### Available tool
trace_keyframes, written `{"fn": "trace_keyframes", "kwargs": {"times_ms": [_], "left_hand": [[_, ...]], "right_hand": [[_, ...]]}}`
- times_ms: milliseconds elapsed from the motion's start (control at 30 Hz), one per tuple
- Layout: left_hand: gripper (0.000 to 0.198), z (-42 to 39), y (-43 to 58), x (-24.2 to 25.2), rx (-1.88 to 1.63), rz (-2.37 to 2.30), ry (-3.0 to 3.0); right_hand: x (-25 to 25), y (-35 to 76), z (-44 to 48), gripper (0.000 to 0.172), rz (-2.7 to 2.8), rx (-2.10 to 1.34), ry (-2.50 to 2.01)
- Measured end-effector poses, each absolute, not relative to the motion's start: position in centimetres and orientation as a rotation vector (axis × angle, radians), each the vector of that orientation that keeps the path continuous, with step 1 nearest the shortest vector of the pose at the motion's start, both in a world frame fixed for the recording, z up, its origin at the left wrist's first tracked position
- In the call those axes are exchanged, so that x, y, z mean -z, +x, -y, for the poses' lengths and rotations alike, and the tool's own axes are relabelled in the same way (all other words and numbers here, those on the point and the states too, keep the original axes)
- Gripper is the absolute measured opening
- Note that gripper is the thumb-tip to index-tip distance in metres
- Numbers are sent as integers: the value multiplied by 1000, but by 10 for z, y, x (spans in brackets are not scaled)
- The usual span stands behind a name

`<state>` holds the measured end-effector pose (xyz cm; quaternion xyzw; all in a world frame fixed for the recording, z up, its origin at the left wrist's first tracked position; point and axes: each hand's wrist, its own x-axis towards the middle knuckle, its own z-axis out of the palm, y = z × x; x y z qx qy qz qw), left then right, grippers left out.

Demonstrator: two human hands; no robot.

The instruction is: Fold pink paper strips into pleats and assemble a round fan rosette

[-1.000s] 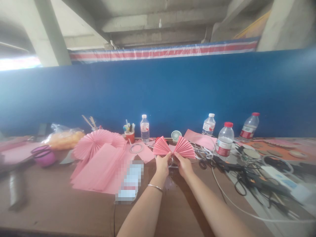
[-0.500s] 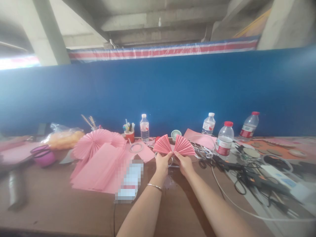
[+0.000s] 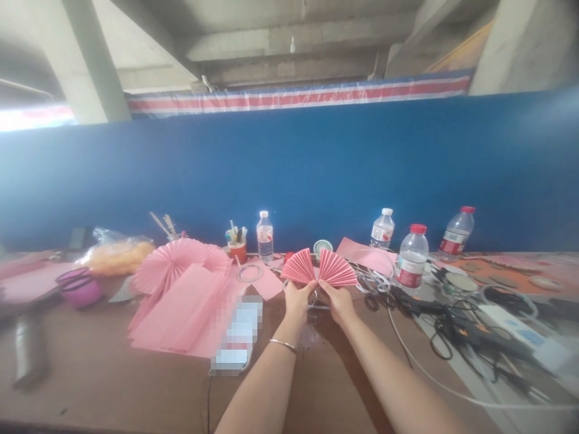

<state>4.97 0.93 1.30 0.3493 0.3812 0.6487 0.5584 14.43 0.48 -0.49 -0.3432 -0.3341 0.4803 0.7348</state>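
A pleated pink paper fan [image 3: 338,269] is held above the brown table [image 3: 316,367], spread into two wings with a gap between them at the top. My left hand [image 3: 297,301] pinches the base of the left wing, and a silver bangle circles that wrist. The base of the right wing is pinched in my right hand [image 3: 338,301]. Both hands nearly meet at the fan's lower middle, where the thumbs hide how the wings join.
Pink paper sheets [image 3: 181,307] and large pleated rosettes [image 3: 174,262] lie left, beside a blurred-out phone [image 3: 237,334]. Behind stand a bottle [image 3: 265,236], a pen cup [image 3: 237,250] and a small fan [image 3: 322,248]. Right are bottles [image 3: 411,259] and tangled cables [image 3: 461,325].
The whole view has shifted very slightly, with things sitting a little lower in the picture. The hands keep the same hold on the paper fan.
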Motion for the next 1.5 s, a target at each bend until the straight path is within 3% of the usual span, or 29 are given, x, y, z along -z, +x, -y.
{"fn": "trace_keyframes", "kwargs": {"times_ms": [667, 1100, 1500], "left_hand": [[43, -16, 48, -6, -1539, -779, 961], [45, -17, 46, -10, -1496, -796, 969], [43, -17, 44, -6, -1493, -863, 1032]], "right_hand": [[7, 147, -8, 44, 820, -1001, -747], [1, 150, -5, 35, 883, -941, -814], [-4, 150, -2, 40, 896, -914, -839]]}}
